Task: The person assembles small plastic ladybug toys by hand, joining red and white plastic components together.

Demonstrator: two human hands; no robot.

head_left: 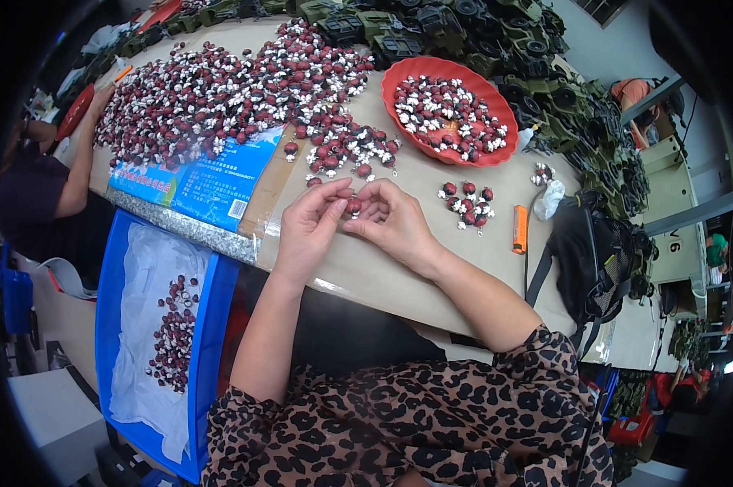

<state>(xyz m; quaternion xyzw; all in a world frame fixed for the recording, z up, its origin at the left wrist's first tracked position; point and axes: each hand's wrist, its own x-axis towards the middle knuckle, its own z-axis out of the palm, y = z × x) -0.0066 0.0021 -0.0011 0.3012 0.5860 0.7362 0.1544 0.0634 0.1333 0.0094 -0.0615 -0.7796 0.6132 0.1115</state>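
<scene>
Both of my hands meet over the near side of the table. My left hand [313,231] is closed in a pinch, with thumb and fingertips on a small dark-red and white figurine [353,208]. From the other side my right hand [399,227] pinches the same figurine. Fingers cover part of it, so its details are hard to make out. Just beyond my fingertips lies a loose group of similar figurines [331,154]. A smaller cluster of them [468,204] sits to the right of my right hand.
A large figurine heap [220,97] covers the far left, partly over a blue printed sheet [212,183]. A red scalloped bowl [506,122] holds more. Orange lighter-like object [520,229] and black bag [589,260] lie right. A blue bin [220,300] stands lower left. Another person's arm [78,166] reaches in.
</scene>
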